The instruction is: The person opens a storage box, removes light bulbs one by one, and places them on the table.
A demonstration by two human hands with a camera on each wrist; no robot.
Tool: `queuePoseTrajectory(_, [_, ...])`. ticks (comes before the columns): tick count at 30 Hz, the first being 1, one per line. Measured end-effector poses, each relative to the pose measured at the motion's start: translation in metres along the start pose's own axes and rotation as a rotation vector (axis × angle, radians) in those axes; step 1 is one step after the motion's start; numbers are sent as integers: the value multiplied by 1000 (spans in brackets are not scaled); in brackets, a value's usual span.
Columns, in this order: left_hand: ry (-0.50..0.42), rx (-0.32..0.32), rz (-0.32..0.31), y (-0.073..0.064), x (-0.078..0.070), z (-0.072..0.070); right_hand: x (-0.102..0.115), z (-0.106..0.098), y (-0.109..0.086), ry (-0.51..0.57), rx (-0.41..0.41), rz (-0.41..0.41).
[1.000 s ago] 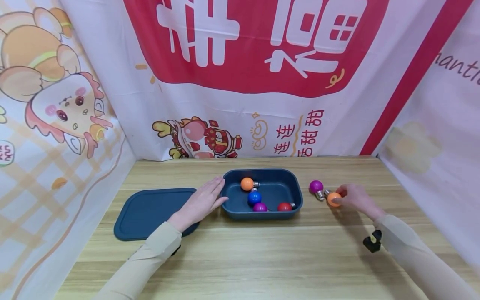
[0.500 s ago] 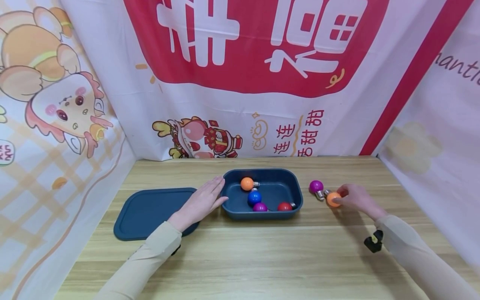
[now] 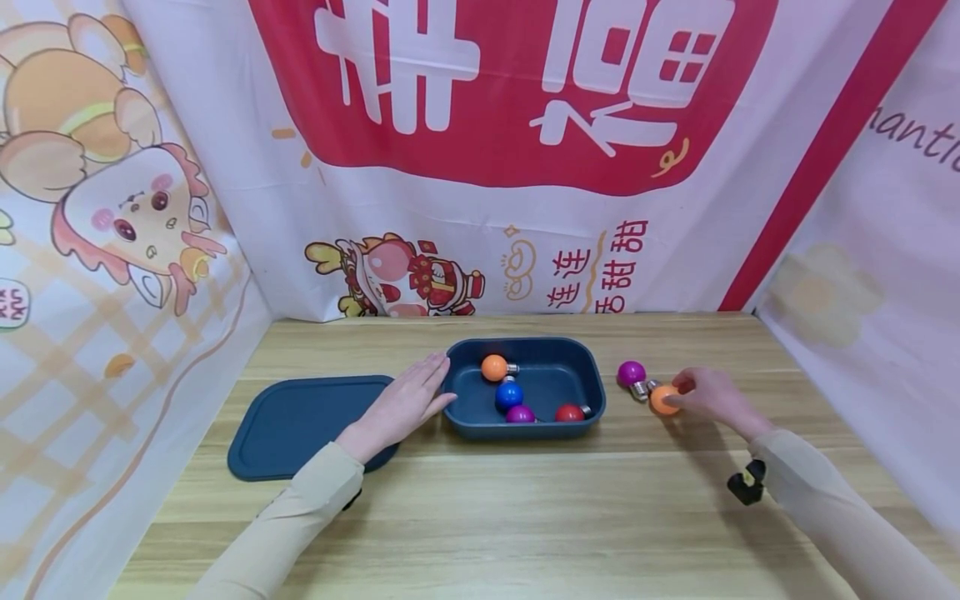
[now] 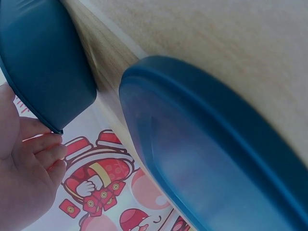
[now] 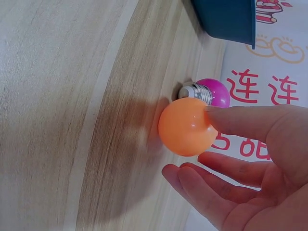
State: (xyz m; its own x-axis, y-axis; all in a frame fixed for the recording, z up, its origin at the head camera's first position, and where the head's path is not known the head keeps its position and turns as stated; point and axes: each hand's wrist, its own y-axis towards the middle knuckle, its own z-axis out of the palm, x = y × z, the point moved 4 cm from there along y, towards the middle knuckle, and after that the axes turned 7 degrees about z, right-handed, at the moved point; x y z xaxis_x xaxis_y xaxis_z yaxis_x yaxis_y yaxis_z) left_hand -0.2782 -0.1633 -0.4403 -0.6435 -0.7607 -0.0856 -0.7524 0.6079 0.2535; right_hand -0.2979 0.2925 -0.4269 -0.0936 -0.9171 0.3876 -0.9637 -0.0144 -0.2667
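My left hand point(image 3: 405, 404) rests with straight fingers against the left rim of a dark blue box point(image 3: 525, 431). In the left wrist view its fingertips lie right at the box's edge. Inside the box are an orange bulb point(image 3: 493, 367), a blue bulb point(image 3: 509, 395), a purple bulb point(image 3: 521, 414) and a red bulb point(image 3: 570, 413). Right of the box, my right hand point(image 3: 716, 400) pinches an orange light bulb point(image 5: 185, 127) between thumb and fingers, low over the table. Just beyond it a second purple bulb point(image 3: 632, 373) lies on the wood, its metal base beside the orange bulb's.
A dark blue lid point(image 3: 300, 425) lies flat on the wooden table point(image 3: 525, 525) at the left, partly under my left forearm in the head view. Printed cloth point(image 3: 420, 200) hangs as walls behind and on both sides.
The orange bulb at my right hand has shifted slightly left, and the purple bulb beside it has been nudged a little left too. My left hand stays in place.
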Motion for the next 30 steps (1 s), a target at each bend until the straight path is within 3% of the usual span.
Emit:
queuePoseTrajectory(9, [-14,8,-4,0,-1,0,0,-3,3,2,-17,-24])
queuePoseTrajectory(15, [-3,7,0,0,-1,0,8,-11,-1,7,-28,-47])
queuePoseTrajectory(22, [-12,8,0,0,1,0,20,-21,-4,14,-88,-137])
queuePoseTrajectory(30, [-14,-2,14,0,1,0,38,-29,-5,-2,-75,-142])
